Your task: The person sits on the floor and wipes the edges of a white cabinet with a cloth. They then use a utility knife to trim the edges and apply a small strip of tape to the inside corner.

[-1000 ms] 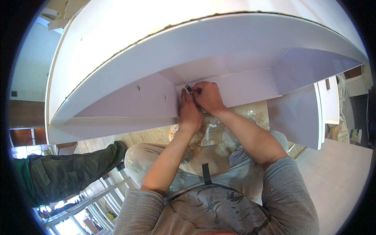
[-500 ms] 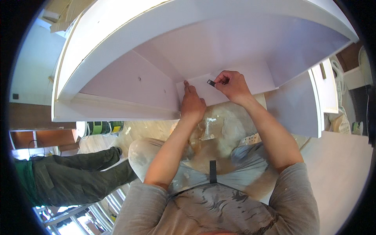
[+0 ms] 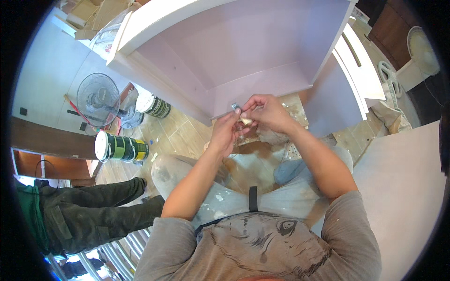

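Hands withdrawn from cabinet [image 3: 243, 51], pinching fitting [image 3: 235, 107]

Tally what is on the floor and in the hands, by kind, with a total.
Paint cans: 2, one near the fan, one by the cabinet
Standing fans: 2, one at left, one white at right
White cabinet: 1
Small metal fitting, pinched between left hand and right hand: 1
Total: 6

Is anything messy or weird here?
Yes. The person's trousers are blotched with pale and brown stains, and the wooden floor by the white cabinet is speckled with small scraps. Both hands, left hand and right hand, pinch a small part.
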`<control>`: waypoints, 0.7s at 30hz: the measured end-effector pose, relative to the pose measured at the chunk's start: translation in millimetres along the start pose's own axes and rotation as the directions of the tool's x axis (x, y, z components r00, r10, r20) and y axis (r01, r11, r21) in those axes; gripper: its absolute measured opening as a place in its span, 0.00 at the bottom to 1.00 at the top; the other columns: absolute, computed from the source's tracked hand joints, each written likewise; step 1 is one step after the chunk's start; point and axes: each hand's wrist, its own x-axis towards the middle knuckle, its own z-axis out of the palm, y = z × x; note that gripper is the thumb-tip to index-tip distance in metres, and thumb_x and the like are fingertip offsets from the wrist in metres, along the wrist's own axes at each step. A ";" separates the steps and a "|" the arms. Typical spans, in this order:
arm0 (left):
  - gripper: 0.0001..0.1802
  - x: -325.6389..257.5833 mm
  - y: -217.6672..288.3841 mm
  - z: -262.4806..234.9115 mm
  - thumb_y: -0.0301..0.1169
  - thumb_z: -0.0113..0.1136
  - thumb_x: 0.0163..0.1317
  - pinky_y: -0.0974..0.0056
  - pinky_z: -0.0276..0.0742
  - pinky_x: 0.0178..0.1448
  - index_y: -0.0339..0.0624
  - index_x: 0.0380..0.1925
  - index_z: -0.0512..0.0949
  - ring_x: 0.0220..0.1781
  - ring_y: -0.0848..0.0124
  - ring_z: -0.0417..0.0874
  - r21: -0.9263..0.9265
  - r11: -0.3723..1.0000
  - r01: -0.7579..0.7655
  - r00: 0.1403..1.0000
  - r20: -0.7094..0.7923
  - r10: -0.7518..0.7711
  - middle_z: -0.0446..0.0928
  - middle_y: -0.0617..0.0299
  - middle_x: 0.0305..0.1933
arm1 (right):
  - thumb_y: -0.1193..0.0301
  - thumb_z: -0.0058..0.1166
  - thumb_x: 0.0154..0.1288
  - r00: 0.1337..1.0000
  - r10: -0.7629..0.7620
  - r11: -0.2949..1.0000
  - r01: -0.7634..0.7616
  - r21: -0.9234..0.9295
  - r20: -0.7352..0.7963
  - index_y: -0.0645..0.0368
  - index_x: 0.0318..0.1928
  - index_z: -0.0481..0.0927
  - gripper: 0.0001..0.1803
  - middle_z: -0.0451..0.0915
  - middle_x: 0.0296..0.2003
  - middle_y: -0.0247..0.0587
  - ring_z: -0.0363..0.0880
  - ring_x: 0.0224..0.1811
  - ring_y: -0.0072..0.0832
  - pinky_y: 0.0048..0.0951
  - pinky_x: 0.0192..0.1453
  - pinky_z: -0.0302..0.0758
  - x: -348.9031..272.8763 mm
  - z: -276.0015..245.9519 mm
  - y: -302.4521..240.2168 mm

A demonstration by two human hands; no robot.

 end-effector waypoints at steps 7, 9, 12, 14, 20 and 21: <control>0.16 -56.0 20.6 -36.8 0.42 0.56 0.83 0.62 0.86 0.53 0.41 0.52 0.81 0.51 0.70 0.86 0.070 0.980 -0.184 0.976 -0.106 0.190 0.85 0.59 0.49 | 0.64 0.80 0.56 0.970 -0.198 0.586 0.003 -0.810 -0.140 0.57 0.46 0.85 0.21 0.83 0.46 0.39 0.85 0.53 0.36 0.44 0.55 0.83 -35.3 -1.2 58.4; 0.13 -88.6 61.4 -52.9 0.38 0.57 0.81 0.63 0.86 0.51 0.40 0.51 0.81 0.49 0.70 0.85 0.040 0.964 -0.265 0.962 -0.061 0.267 0.85 0.57 0.49 | 0.63 0.79 0.54 0.972 -0.193 0.293 -0.072 -0.953 -0.133 0.53 0.49 0.84 0.23 0.81 0.50 0.42 0.81 0.61 0.42 0.51 0.63 0.79 -45.1 4.0 67.0; 0.11 -127.0 125.8 -68.8 0.36 0.59 0.79 0.69 0.81 0.44 0.40 0.51 0.81 0.44 0.73 0.82 -0.043 0.880 -0.474 0.879 -0.087 0.469 0.83 0.59 0.46 | 0.66 0.74 0.55 0.989 -0.079 0.246 -0.102 -0.964 -0.125 0.51 0.54 0.85 0.24 0.79 0.55 0.47 0.78 0.66 0.46 0.53 0.70 0.74 -44.5 7.7 73.1; 0.09 -137.4 166.6 -67.8 0.36 0.60 0.79 0.71 0.70 0.35 0.42 0.47 0.80 0.36 0.77 0.74 -0.109 0.809 -0.578 0.815 -0.136 0.564 0.78 0.64 0.40 | 0.69 0.71 0.55 0.997 -0.010 0.304 -0.074 -0.950 -0.081 0.52 0.52 0.85 0.22 0.80 0.55 0.48 0.80 0.64 0.47 0.52 0.68 0.77 -38.6 -5.3 78.6; 0.16 -148.2 242.8 -45.4 0.37 0.56 0.83 0.69 0.59 0.30 0.49 0.32 0.70 0.26 0.78 0.57 -0.050 0.535 -0.844 0.534 0.015 0.845 0.56 0.70 0.26 | 0.68 0.63 0.60 0.898 -0.385 0.655 0.103 -0.749 -0.213 0.51 0.56 0.88 0.22 0.82 0.55 0.49 0.83 0.60 0.47 0.49 0.66 0.79 22.2 4.7 33.2; 0.16 -130.6 247.3 -42.6 0.39 0.55 0.83 0.69 0.59 0.30 0.49 0.32 0.70 0.26 0.78 0.57 -0.044 0.512 -0.858 0.513 -0.015 0.858 0.57 0.70 0.26 | 0.66 0.62 0.61 0.905 -0.380 0.605 0.086 -0.791 -0.193 0.50 0.56 0.89 0.21 0.82 0.56 0.47 0.82 0.62 0.44 0.48 0.66 0.79 42.4 7.2 26.5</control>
